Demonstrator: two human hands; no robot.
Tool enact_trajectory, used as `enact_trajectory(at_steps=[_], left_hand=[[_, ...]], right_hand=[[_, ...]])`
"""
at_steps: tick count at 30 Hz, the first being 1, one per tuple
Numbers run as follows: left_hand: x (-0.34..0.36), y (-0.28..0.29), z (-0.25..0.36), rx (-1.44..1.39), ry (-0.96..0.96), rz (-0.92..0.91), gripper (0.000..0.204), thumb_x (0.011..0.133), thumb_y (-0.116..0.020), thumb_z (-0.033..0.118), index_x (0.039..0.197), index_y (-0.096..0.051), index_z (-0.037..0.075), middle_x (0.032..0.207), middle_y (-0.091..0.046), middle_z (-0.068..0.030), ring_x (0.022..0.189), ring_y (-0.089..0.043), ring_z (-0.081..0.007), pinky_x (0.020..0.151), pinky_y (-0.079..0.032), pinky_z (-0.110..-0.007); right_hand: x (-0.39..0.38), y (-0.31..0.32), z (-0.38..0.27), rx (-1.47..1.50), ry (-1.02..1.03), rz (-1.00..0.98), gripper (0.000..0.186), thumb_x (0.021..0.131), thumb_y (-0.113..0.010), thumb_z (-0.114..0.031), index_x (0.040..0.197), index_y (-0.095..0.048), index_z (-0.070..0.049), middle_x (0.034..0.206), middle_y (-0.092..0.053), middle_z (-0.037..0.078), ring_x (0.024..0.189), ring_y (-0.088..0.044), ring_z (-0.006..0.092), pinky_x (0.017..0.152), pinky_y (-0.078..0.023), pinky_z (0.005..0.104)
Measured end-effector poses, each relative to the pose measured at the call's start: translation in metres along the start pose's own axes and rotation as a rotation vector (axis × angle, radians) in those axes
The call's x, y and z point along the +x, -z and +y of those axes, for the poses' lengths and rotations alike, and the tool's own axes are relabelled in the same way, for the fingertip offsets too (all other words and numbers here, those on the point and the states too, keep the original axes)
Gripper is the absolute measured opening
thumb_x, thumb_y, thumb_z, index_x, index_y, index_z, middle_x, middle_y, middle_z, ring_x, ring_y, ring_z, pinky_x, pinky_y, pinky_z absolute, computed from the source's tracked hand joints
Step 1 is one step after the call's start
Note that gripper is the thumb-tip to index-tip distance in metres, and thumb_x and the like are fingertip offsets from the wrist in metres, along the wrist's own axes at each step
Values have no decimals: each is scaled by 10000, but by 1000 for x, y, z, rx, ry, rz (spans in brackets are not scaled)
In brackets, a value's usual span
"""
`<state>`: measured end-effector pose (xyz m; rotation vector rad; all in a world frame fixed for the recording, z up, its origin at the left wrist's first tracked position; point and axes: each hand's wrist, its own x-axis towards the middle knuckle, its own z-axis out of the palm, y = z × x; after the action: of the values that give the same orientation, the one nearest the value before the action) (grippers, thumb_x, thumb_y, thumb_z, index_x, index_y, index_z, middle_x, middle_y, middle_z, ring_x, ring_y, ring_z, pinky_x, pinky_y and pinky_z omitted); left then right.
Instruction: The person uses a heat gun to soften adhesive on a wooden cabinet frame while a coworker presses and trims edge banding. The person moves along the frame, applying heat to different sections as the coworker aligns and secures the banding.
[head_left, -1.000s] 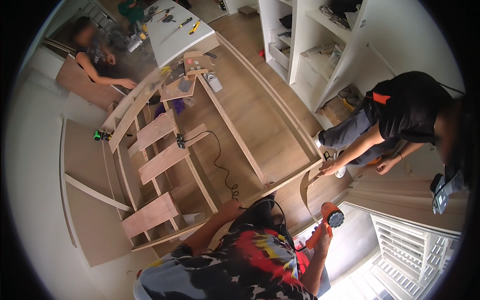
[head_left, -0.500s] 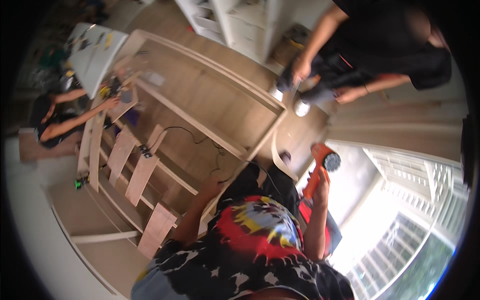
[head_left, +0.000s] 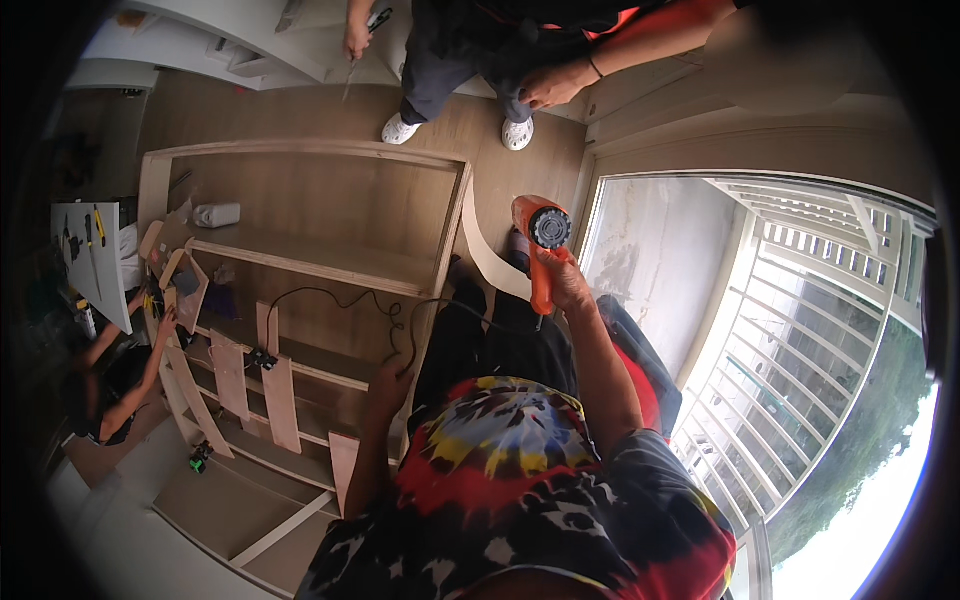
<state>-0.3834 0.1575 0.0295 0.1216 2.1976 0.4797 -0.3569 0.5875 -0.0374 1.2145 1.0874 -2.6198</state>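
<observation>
My right hand (head_left: 567,280) is wrapped around the handle of an orange heat gun (head_left: 541,282), its round dark vented end facing up. From the handle's bottom a black power cord (head_left: 440,302) runs left to my left hand (head_left: 388,388), which is low beside the wooden frame and appears closed on the cord; its fingers are partly hidden. A pale flexible edging strip (head_left: 482,250) curves from the frame's right corner down toward my legs. The large wooden frame (head_left: 310,262), with several rails, lies on the floor to my left.
A co-worker's hand (head_left: 357,38) at the top holds a thin tool. Another person's hand (head_left: 168,320) works at the frame's left end, near a white panel (head_left: 95,262) bearing tools. Boards (head_left: 281,405) and a power strip (head_left: 262,358) lie across the rails. A railed opening (head_left: 770,360) is at right.
The view has turned and levelled, so the frame and both co-workers appear shifted. The heat gun stays in my right hand, now nearer the edging strip in view.
</observation>
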Motion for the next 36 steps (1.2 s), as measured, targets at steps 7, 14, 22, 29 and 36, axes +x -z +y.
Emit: enact_trajectory(at_steps=[7,14,22,29,36], left_hand=[[26,-2,54,60,129,60,380,929,-711,300,1106,-696,-35,1012,-715,-266,988,-699,-440,838,-531,-514],[97,-89,78,-106,102,156,422,943,-716,303,1122,-629,-69,1059,-680,-252,989,-675,-437,869,-534,-502],[139,-133,79,253,178,59,564,941,-714,402,1220,-562,-64,1212,-599,-273,1162,-596,-439,998,-489,-490],[169,-136,107,386,407,-55,744,940,-710,459,1416,-449,-49,1353,-537,-265,1271,-555,-432,1079,-465,-506],[195,-141,114,446,405,48,817,919,-721,499,1473,-411,-14,1382,-504,-280,1290,-534,-451,1070,-459,-564]], right_hand=[[56,19,2,-327,-52,106,666,909,-783,-513,1265,-595,17,1065,-674,109,836,-704,214,682,-603,371],[105,42,14,-92,-125,21,627,962,-712,-500,1283,-597,27,1122,-662,134,845,-709,193,673,-603,353],[137,58,47,-16,-235,10,523,992,-703,-446,1255,-608,-4,1060,-677,85,772,-712,146,602,-608,283],[152,74,61,129,-331,21,485,1004,-691,-444,1243,-607,-31,1030,-685,68,717,-690,113,584,-610,263],[220,95,87,74,-277,107,449,1011,-679,-440,1205,-615,-40,981,-683,55,695,-678,108,594,-594,272]])
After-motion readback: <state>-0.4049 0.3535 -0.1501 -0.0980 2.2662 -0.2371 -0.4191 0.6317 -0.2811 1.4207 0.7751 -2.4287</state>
